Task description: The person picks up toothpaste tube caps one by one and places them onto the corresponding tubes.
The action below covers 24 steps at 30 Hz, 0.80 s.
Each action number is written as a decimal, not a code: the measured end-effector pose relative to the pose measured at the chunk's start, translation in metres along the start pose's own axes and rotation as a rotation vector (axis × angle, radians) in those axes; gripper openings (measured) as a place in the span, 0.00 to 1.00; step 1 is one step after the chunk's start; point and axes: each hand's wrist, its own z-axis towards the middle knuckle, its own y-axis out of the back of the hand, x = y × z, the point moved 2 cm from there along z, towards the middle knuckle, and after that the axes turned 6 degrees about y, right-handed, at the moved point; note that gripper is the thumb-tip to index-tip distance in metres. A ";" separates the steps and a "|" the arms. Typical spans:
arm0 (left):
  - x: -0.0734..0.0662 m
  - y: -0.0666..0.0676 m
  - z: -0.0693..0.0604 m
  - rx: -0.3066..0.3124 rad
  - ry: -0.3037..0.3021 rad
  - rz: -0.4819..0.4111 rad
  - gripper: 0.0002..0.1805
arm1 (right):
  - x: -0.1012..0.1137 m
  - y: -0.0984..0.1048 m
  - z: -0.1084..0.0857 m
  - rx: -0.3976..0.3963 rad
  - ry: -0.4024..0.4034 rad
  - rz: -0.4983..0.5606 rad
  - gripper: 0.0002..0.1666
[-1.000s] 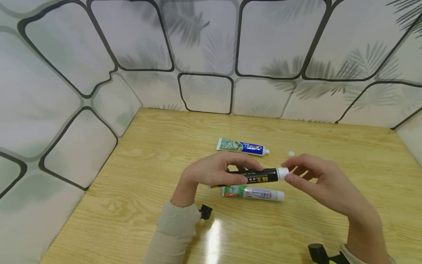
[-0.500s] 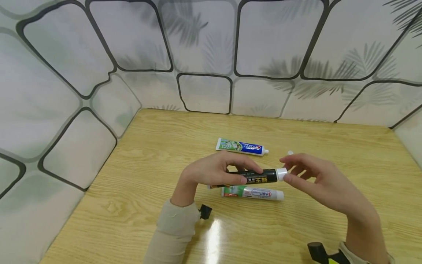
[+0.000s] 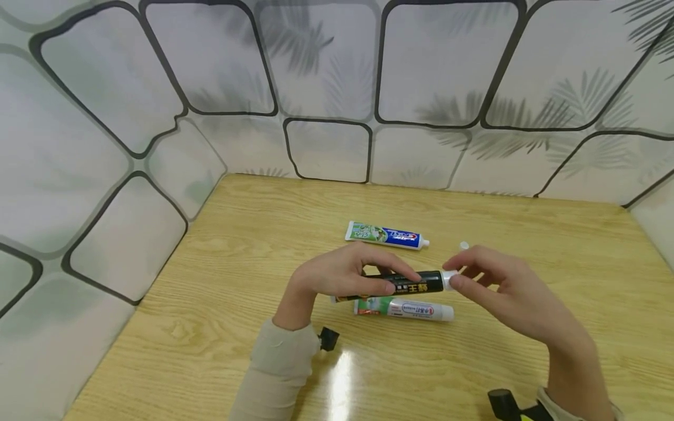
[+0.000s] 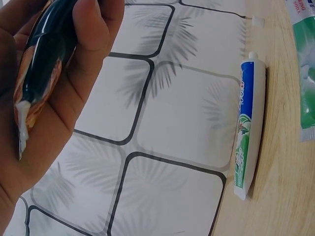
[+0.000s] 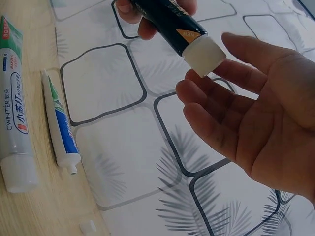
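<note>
A black toothpaste tube (image 3: 429,283) with gold lettering and a white cap (image 3: 449,279) is held above the table, its capped end to the right. My left hand (image 3: 344,270) grips the tube's body; in the left wrist view its flat crimped tail sticks out by the palm. My right hand (image 3: 518,292) has thumb and forefinger at the white cap, pinching it in the head view. The right wrist view shows the other fingers (image 5: 211,123) loosely bent below the cap. Just under the held tube lies a white and green toothpaste tube (image 3: 418,309) with its cap on.
Farther back on the wooden table (image 3: 253,234) lies a blue and green toothpaste tube (image 3: 387,234), its nozzle bare. A small white loose cap (image 3: 464,245) sits right of it, near my right fingers. A patterned wall covering (image 3: 326,149) rises behind and at the left.
My right hand has shifted slightly left, its thumb and forefinger now farther over the white cap. My left hand and the black tube stay nearly still.
</note>
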 end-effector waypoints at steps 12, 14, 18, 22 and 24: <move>-0.001 0.000 0.000 0.000 -0.003 0.000 0.17 | 0.000 0.002 -0.002 0.052 0.005 -0.010 0.23; -0.001 0.000 0.000 -0.002 0.002 0.004 0.17 | 0.000 0.002 -0.002 0.051 -0.035 -0.011 0.22; -0.001 0.000 0.000 0.001 0.006 0.010 0.17 | 0.001 0.002 -0.001 0.048 -0.097 -0.011 0.20; -0.001 -0.001 0.000 0.004 0.002 0.004 0.17 | 0.001 0.002 -0.001 0.039 -0.125 -0.014 0.19; -0.001 -0.001 0.001 0.005 0.001 -0.001 0.17 | 0.001 0.002 -0.001 0.031 -0.137 -0.019 0.18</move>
